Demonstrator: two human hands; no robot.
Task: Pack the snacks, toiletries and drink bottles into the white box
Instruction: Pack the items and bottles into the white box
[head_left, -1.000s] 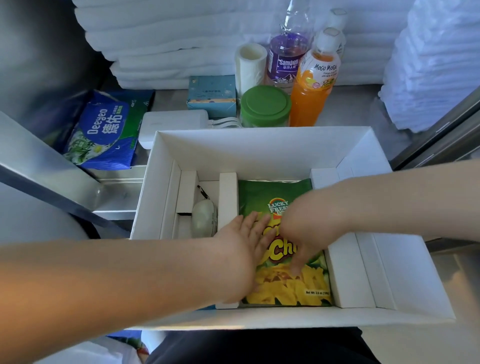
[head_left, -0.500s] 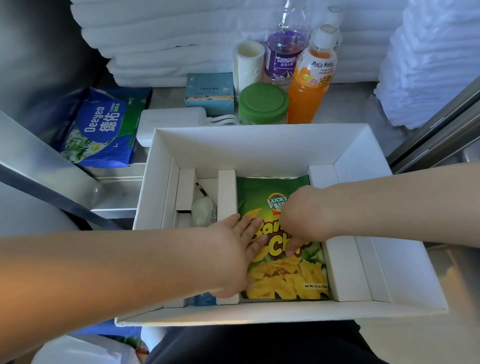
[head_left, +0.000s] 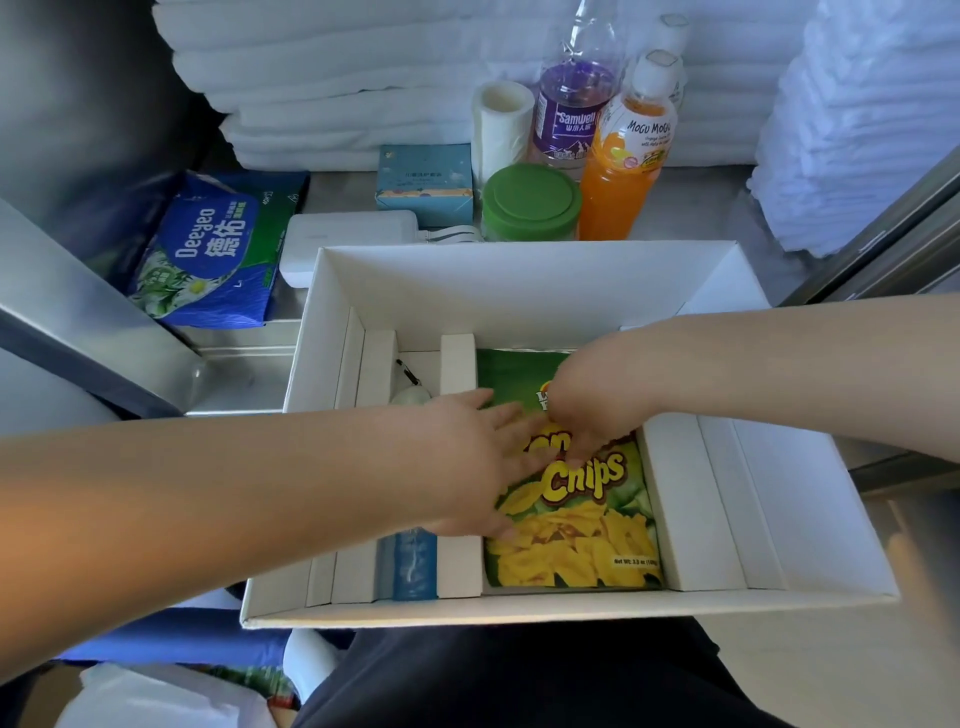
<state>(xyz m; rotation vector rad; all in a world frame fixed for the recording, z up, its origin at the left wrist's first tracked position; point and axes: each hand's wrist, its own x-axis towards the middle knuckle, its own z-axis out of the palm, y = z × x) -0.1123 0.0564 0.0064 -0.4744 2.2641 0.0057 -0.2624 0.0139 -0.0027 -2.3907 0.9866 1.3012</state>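
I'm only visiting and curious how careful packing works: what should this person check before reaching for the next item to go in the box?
1. Chips bag lies flat in the white box's middle compartment: ok.
2. Hands free for the next item: not ok; left hand and right hand both rest on the bag.
3. Orange bottle upright, capped, behind the box: ok.
4. Purple-labelled bottle upright beside it: ok.
5. Room for bottles in the narrow left compartment: cannot tell; a blue item already lies there.
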